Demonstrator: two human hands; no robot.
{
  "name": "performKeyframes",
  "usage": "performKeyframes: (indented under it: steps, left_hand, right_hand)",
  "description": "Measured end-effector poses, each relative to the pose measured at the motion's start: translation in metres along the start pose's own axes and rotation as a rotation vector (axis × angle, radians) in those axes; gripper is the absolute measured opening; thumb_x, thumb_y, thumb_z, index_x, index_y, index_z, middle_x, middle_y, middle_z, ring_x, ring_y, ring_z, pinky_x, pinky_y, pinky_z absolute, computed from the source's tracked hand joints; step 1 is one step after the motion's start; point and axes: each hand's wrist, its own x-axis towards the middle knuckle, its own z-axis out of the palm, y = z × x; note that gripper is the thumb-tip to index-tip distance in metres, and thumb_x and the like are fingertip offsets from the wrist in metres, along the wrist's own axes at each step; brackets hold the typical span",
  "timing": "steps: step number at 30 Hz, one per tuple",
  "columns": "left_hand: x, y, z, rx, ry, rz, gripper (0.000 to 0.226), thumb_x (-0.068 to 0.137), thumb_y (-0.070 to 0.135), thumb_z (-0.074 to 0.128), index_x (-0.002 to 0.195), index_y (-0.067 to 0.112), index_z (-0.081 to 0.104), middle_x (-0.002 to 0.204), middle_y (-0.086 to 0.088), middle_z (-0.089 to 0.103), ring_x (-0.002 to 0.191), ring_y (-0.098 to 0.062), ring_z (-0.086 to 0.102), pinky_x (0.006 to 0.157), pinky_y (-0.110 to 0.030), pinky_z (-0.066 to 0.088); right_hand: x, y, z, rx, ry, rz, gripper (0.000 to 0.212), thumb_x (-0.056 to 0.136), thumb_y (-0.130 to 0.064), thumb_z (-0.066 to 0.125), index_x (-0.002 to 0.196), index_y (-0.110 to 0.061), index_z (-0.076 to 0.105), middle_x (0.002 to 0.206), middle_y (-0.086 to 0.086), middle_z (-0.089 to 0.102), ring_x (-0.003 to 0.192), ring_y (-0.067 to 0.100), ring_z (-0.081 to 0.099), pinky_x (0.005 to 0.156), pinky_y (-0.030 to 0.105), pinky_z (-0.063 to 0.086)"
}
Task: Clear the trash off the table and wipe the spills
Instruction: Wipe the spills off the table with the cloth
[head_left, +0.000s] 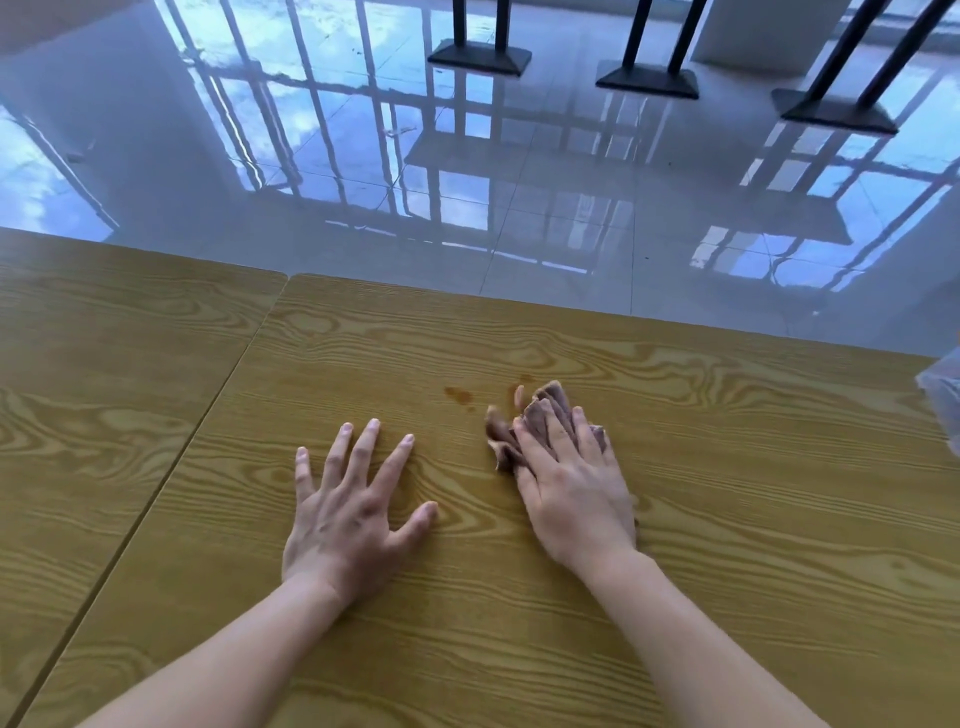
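Observation:
My right hand (571, 488) presses a crumpled brownish cloth (543, 410) flat against the wooden table (727, 467). The cloth sticks out beyond my fingertips and to their left. A small brown spill (458, 396) lies on the table just left of the cloth, with a few smaller drops (524, 379) beside the cloth's far edge. My left hand (353, 509) rests palm down on the table with its fingers spread, holding nothing, a little nearer to me than the spill.
A second wooden table (104, 364) butts against the left side, with a dark seam between them. A clear plastic thing (943, 395) shows at the right edge. Beyond the far table edge lies a glossy tiled floor (467, 182) with black table bases (480, 54).

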Motion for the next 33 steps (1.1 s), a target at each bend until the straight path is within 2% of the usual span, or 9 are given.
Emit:
performKeyframes:
  steps: [3,5,11,15,17,23,29,31,33]
  left_hand:
    - [0.001,-0.001,0.002,-0.002,0.006,0.0,0.076,0.083,0.08,0.019,0.149,0.042,0.018,0.161,-0.001,0.015,0.149,-0.022,0.001,0.115,-0.063,0.004]
    - [0.0,-0.001,0.003,0.002,0.003,0.003,0.076,0.083,0.079,0.019,0.149,0.042,0.019,0.161,-0.001,0.015,0.149,-0.022,0.001,0.116,-0.063,0.004]
    - [-0.001,0.0,0.002,-0.007,0.013,-0.004,0.075,0.084,0.077,0.024,0.149,0.042,0.019,0.162,0.0,0.014,0.149,-0.021,-0.001,0.116,-0.062,0.002]
    - [0.0,0.0,0.003,-0.003,0.018,0.0,0.073,0.084,0.074,0.028,0.149,0.041,0.022,0.161,-0.001,0.017,0.149,-0.022,0.003,0.115,-0.063,0.006]
    - [0.001,0.0,0.005,-0.002,0.015,0.004,0.073,0.084,0.075,0.028,0.149,0.041,0.023,0.161,-0.001,0.018,0.149,-0.022,0.004,0.115,-0.063,0.007]
    - [0.0,-0.001,0.006,0.02,0.023,-0.006,0.073,0.085,0.076,0.023,0.149,0.042,0.019,0.161,0.0,0.016,0.149,-0.021,0.001,0.116,-0.062,0.005]
    - [-0.001,-0.003,0.007,0.017,0.024,0.0,0.072,0.085,0.075,0.026,0.149,0.041,0.022,0.16,-0.002,0.019,0.149,-0.023,0.005,0.115,-0.063,0.006]
    - [0.0,-0.003,0.007,0.017,0.013,0.007,0.073,0.085,0.075,0.027,0.149,0.04,0.023,0.16,-0.002,0.019,0.149,-0.024,0.006,0.115,-0.064,0.006]
    - [0.001,-0.002,0.007,0.026,0.01,0.006,0.073,0.085,0.075,0.027,0.149,0.039,0.022,0.16,-0.003,0.019,0.149,-0.024,0.006,0.115,-0.064,0.007]
  right_hand:
    - [-0.066,0.006,0.017,-0.018,0.044,-0.227,0.058,0.1,-0.049,0.032,0.155,-0.039,0.017,0.166,-0.008,0.004,0.153,0.022,0.001,0.121,0.044,0.01]
    - [-0.08,0.029,0.018,-0.05,0.038,-0.233,0.058,0.099,-0.048,0.034,0.154,-0.037,0.019,0.166,-0.007,0.007,0.153,0.022,0.005,0.12,0.044,0.013]
    - [0.009,0.006,-0.009,0.033,-0.002,0.22,0.057,0.102,-0.049,0.021,0.156,-0.036,0.007,0.166,-0.002,-0.007,0.152,0.027,-0.005,0.123,0.047,0.003]
    - [-0.048,-0.015,0.015,-0.006,0.028,-0.235,0.059,0.099,-0.05,0.031,0.155,-0.039,0.016,0.166,-0.003,0.0,0.153,0.025,-0.001,0.122,0.045,0.005]
    - [-0.066,0.005,0.015,-0.024,0.022,-0.299,0.059,0.099,-0.05,0.034,0.154,-0.039,0.018,0.166,-0.007,0.004,0.153,0.022,0.003,0.121,0.043,0.008]
    - [0.059,0.024,-0.018,0.074,0.007,0.174,0.053,0.102,-0.048,0.022,0.154,-0.041,0.014,0.166,-0.009,-0.002,0.152,0.023,-0.003,0.123,0.045,0.001]
    - [-0.013,0.038,0.0,-0.038,0.007,-0.333,0.051,0.102,-0.053,0.021,0.153,-0.045,0.018,0.164,-0.014,0.006,0.153,0.017,-0.002,0.123,0.038,0.003]
    - [-0.029,0.059,0.002,-0.047,0.01,-0.313,0.051,0.102,-0.052,0.023,0.152,-0.043,0.023,0.164,-0.013,0.013,0.153,0.017,0.005,0.123,0.037,0.006]
    - [-0.001,0.065,-0.007,-0.027,0.013,-0.136,0.052,0.1,-0.05,0.024,0.152,-0.044,0.023,0.164,-0.014,0.01,0.153,0.017,0.004,0.123,0.034,0.001]
